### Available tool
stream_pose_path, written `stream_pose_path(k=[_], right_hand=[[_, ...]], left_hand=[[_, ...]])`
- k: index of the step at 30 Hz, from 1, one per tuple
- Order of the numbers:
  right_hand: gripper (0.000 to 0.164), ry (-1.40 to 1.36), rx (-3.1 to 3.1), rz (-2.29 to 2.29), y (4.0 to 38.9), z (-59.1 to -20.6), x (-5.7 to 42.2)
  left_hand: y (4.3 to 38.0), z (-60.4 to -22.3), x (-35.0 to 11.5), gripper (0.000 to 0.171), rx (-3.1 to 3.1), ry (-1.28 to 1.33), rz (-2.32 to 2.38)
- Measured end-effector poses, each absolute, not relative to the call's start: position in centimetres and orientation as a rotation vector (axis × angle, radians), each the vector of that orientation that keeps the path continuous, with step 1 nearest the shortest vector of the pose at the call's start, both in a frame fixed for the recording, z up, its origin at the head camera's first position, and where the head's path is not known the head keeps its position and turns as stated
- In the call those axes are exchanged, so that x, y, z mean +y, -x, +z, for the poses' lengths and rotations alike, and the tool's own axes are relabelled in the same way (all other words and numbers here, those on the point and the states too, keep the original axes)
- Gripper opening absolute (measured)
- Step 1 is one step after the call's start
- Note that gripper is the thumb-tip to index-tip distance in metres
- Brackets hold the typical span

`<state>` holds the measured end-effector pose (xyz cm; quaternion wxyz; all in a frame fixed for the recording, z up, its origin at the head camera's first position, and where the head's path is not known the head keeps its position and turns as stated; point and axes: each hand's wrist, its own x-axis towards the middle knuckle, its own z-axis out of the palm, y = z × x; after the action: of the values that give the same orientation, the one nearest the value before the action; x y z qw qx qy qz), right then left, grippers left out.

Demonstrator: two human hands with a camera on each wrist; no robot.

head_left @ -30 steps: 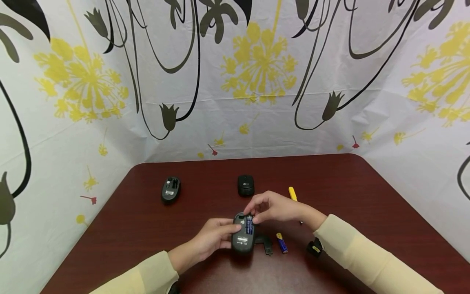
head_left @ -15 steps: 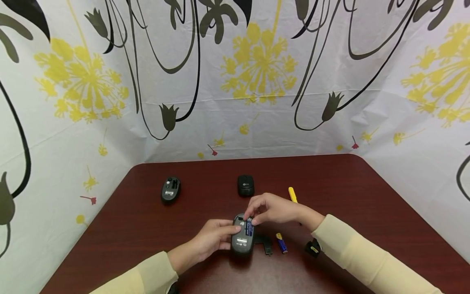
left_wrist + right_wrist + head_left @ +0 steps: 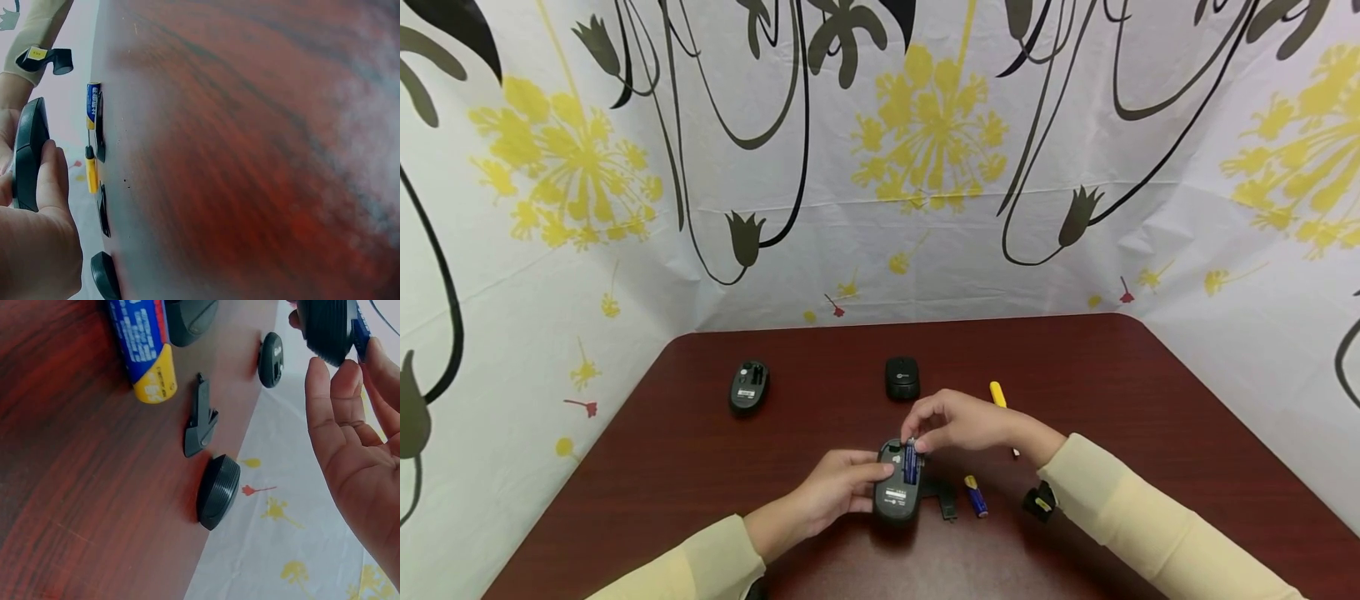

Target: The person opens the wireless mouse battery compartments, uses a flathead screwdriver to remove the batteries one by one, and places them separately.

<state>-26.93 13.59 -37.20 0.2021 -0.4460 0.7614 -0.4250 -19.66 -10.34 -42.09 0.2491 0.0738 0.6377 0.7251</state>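
Note:
My left hand (image 3: 835, 485) grips a dark computer mouse (image 3: 895, 498) underside up, its thumb on the near side of the open battery compartment. In the left wrist view the mouse (image 3: 29, 156) is seen edge-on. My right hand (image 3: 958, 421) pinches the far end of a blue battery (image 3: 911, 463) at the compartment. The right wrist view shows this battery (image 3: 361, 334) jutting at an angle from the mouse, fingertips against it. Just right of the mouse lie a black battery cover (image 3: 947, 502) and a loose blue-and-yellow battery (image 3: 976, 497).
On the dark red table (image 3: 820, 383) another mouse (image 3: 749, 388) lies underside up at the back left. A black mouse (image 3: 902, 379) sits upright at the back middle. A yellow-handled screwdriver (image 3: 997, 395) is partly behind the right forearm. Patterned fabric (image 3: 925, 267) surrounds the table's far sides.
The right fingers have shifted slightly at the compartment, and the battery they pinch now stands more clearly out of it. The held mouse has dropped slightly in view.

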Motion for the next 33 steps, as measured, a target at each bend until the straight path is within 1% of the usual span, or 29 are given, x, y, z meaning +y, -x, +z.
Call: stream_pose_path(k=[6, 12, 19, 25, 33], right_hand=[[0.016, 1.076, 2.056, -1.358, 27.4, -36.7, 14.4], [0.024, 0.875, 1.955, -1.538, 28.2, -36.6, 15.2], [0.024, 0.681, 1.807, -1.712, 28.9, -37.0, 16.2], [0.030, 0.581, 1.859, -1.737, 29.3, -37.7, 16.5], [0.038, 0.301, 1.985, -1.700, 29.5, -38.8, 16.5]], left_hand=[[19.7, -42.1, -10.3, 0.042, 1.738, -0.193, 1.982], [19.6, -42.2, -10.4, 0.043, 1.741, -0.182, 1.995], [19.6, -42.1, -10.5, 0.044, 1.745, -0.185, 1.995], [19.6, -42.0, -10.6, 0.045, 1.762, -0.175, 1.993], [19.9, -41.8, -10.7, 0.045, 1.784, -0.200, 1.985]])
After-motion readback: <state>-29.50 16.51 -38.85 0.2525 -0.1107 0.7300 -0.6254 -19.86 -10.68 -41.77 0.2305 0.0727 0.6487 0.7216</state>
